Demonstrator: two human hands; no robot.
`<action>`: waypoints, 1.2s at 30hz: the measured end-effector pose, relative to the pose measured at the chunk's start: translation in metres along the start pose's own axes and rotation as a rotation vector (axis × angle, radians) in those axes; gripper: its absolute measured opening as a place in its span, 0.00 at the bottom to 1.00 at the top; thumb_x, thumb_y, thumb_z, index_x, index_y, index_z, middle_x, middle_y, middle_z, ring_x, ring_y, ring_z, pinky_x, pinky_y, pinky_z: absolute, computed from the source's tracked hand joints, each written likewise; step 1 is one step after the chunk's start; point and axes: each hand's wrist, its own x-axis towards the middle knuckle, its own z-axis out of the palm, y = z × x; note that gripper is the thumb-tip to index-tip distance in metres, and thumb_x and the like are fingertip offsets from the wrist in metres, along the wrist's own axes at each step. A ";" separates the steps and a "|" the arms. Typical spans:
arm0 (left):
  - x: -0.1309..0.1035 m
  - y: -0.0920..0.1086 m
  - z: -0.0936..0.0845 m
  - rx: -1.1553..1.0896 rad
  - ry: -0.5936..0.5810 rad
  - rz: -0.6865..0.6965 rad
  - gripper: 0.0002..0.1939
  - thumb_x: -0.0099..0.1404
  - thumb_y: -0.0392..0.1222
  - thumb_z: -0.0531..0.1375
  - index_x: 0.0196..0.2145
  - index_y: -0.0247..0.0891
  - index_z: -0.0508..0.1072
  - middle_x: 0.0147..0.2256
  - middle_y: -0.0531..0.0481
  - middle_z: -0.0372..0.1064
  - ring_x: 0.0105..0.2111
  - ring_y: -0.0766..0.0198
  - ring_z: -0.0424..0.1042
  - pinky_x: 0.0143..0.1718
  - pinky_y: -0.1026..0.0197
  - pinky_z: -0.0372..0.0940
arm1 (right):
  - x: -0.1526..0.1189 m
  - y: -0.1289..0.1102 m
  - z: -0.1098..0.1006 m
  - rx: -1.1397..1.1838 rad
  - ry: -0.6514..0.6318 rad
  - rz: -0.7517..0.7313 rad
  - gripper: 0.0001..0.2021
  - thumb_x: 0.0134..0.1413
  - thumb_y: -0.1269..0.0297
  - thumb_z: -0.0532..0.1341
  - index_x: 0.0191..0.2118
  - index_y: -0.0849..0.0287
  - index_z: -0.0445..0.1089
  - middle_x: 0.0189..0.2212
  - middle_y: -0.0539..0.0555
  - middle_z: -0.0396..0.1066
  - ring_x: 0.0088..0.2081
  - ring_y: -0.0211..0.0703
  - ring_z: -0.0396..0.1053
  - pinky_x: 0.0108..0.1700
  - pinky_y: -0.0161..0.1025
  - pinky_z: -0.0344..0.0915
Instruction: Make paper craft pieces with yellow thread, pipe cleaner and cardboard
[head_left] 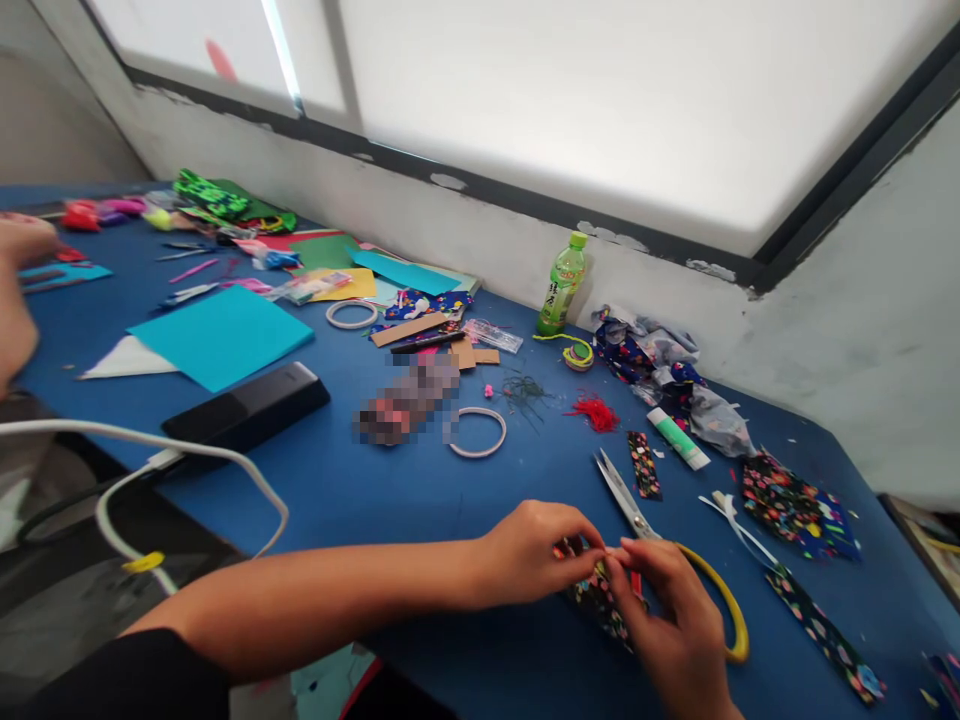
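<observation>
My left hand [544, 550] and my right hand [667, 605] meet low in the head view, their fingertips pinched together on a piece of dark floral fabric [600, 605]. The cloth hangs below the fingers, partly hidden by them. Scissors with yellow handles [626, 495] lie beneath and behind my right hand, blades pointing away. Just past the blades is a small floral strip [643, 465], with a green and white glue stick [677, 438] beside it. To the right, a longer floral strip [825, 635] rests near white ribbon [742, 528].
A green bottle [562, 285] stands by the wall. Crumpled fabric [645, 350], red threads [596, 412], a white ring [478, 432], a black power bank [247, 408] with a cable, and blue paper [225, 335] lie across the table [420, 500]. Another person's arm [15, 300] is at far left.
</observation>
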 end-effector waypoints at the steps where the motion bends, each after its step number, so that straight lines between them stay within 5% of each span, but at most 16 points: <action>1: -0.001 -0.001 0.001 0.015 0.010 0.014 0.10 0.62 0.40 0.59 0.36 0.31 0.76 0.30 0.46 0.76 0.27 0.67 0.72 0.29 0.70 0.66 | -0.001 -0.001 0.001 0.008 -0.004 0.015 0.12 0.54 0.74 0.61 0.44 0.58 0.66 0.31 0.52 0.69 0.32 0.39 0.72 0.34 0.35 0.73; 10: -0.001 -0.009 0.001 0.303 0.025 0.258 0.09 0.63 0.37 0.55 0.30 0.34 0.75 0.28 0.48 0.76 0.27 0.67 0.74 0.29 0.69 0.66 | 0.003 -0.009 0.006 -0.056 -0.031 0.041 0.12 0.54 0.74 0.61 0.44 0.57 0.66 0.30 0.50 0.69 0.30 0.37 0.71 0.33 0.34 0.71; 15: -0.003 -0.006 -0.002 0.290 0.036 0.257 0.09 0.62 0.35 0.56 0.30 0.32 0.75 0.27 0.47 0.75 0.25 0.67 0.73 0.27 0.69 0.65 | 0.005 -0.014 0.009 -0.045 -0.039 0.123 0.15 0.53 0.76 0.61 0.45 0.55 0.65 0.31 0.50 0.68 0.30 0.38 0.70 0.35 0.37 0.70; 27: 0.000 0.013 0.002 -0.242 0.122 -0.348 0.06 0.54 0.36 0.59 0.24 0.32 0.73 0.21 0.53 0.69 0.20 0.72 0.66 0.21 0.72 0.62 | 0.003 -0.024 0.020 0.266 0.150 0.362 0.14 0.50 0.77 0.61 0.41 0.53 0.66 0.28 0.44 0.58 0.26 0.32 0.67 0.30 0.33 0.68; 36: -0.003 0.019 0.009 -0.702 0.202 -0.633 0.08 0.50 0.41 0.63 0.24 0.33 0.70 0.20 0.54 0.68 0.21 0.69 0.69 0.22 0.67 0.69 | 0.008 -0.035 0.028 0.478 0.327 0.468 0.11 0.48 0.77 0.62 0.34 0.54 0.62 0.27 0.43 0.60 0.27 0.30 0.68 0.30 0.30 0.70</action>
